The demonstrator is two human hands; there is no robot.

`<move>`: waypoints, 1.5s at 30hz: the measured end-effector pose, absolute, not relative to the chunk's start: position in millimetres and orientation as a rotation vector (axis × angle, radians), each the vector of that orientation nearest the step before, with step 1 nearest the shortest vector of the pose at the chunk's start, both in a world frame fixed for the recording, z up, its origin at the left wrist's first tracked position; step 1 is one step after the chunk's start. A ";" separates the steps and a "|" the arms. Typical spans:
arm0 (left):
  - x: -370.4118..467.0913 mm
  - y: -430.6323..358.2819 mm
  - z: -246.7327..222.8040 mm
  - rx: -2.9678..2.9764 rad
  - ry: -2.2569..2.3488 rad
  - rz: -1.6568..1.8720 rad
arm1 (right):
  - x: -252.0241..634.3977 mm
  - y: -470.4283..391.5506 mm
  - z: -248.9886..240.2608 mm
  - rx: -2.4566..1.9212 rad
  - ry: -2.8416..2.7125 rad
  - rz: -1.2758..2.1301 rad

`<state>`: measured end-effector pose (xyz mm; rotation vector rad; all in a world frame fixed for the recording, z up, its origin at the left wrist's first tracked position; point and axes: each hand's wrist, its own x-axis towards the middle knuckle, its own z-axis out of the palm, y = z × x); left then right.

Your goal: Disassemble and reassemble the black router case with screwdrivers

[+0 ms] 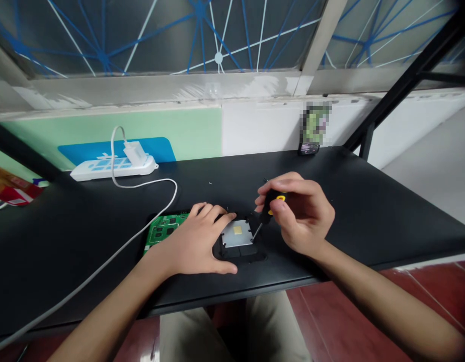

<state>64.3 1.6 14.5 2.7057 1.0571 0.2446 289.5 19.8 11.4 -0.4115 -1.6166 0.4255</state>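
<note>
A slim screwdriver with a black-and-yellow handle (266, 216) stands at centre right of the frame, its long axis slanting from upper right to lower left; the metal tip meets the right edge of a square silver metal plate (232, 240), though its exact seating is too small to tell. The right hand (306, 213) has its fingers curled closely about the handle. The plate, bearing a small yellow pad (237, 230), lies in a flat black casing (255, 257), long axis roughly left to right; a green circuit board (160, 231) shows at its left end. The left hand (197, 236) lies palm down across the middle, fingers parted, gripping nothing visible. The front edge of the black table (341, 186) runs just below the casing; the widest room for moving extends right of the right hand. Leftward, a white cable (121, 246) passes close by, leading to a white power strip (104, 170) at upper left.
</note>
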 end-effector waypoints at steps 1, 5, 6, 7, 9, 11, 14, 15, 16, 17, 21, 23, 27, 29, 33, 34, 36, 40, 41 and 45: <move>64.1 1.5 14.4 2.705 1.057 0.243 | 288.8 18.7 11.2 -0.414 -1.602 0.447; 63.9 1.5 13.9 2.702 1.064 0.245 | 287.3 15.3 10.8 -0.411 -1.595 0.516; 64.1 1.6 13.9 2.703 1.064 0.241 | 287.4 14.8 10.9 -0.408 -1.599 0.526; 64.3 1.6 14.1 2.704 1.062 0.236 | 287.6 14.4 10.9 -0.405 -1.602 0.530; 64.9 1.7 14.6 2.703 1.063 0.221 | 287.9 14.0 11.1 -0.405 -1.606 0.519; 65.3 1.7 15.5 2.700 1.069 0.213 | 288.0 13.9 11.5 -0.417 -1.613 0.500; 65.5 1.3 16.7 2.694 1.075 0.209 | 287.7 15.6 12.2 -0.441 -1.624 0.460; 65.5 1.2 16.9 2.693 1.074 0.211 | 287.7 16.8 12.4 -0.444 -1.627 0.441; 65.4 1.1 16.9 2.692 1.073 0.212 | 287.8 18.4 12.4 -0.446 -1.630 0.420; 65.3 1.1 16.9 2.692 1.070 0.212 | 288.1 20.1 12.3 -0.444 -1.634 0.393; 65.0 1.3 16.1 2.701 1.065 0.215 | 289.3 24.4 10.1 -0.385 -1.655 0.333; 65.0 1.6 15.8 2.704 1.068 0.212 | 288.5 22.6 8.7 -0.357 -1.657 0.390; 64.8 1.7 15.7 2.695 1.074 0.199 | 284.8 14.4 7.7 -0.400 -1.653 0.487; 64.5 1.5 15.7 2.689 1.071 0.200 | 284.2 12.2 7.8 -0.424 -1.652 0.478; 63.7 1.4 14.9 2.682 1.062 0.219 | 287.3 15.9 7.7 -0.469 -1.655 0.385; 63.6 1.4 14.4 2.682 1.063 0.221 | 288.4 17.9 7.7 -0.470 -1.660 0.351; 63.5 1.7 13.3 2.681 1.064 0.224 | 289.9 21.9 7.7 -0.438 -1.671 0.300; 64.0 2.1 12.3 2.678 1.058 0.238 | 289.1 23.4 7.6 -0.298 -1.683 0.389; 64.3 2.2 12.4 2.678 1.061 0.231 | 288.4 22.0 7.5 -0.286 -1.682 0.445; 65.3 1.9 13.5 2.684 1.076 0.196 | 285.6 14.2 6.9 -0.353 -1.689 0.590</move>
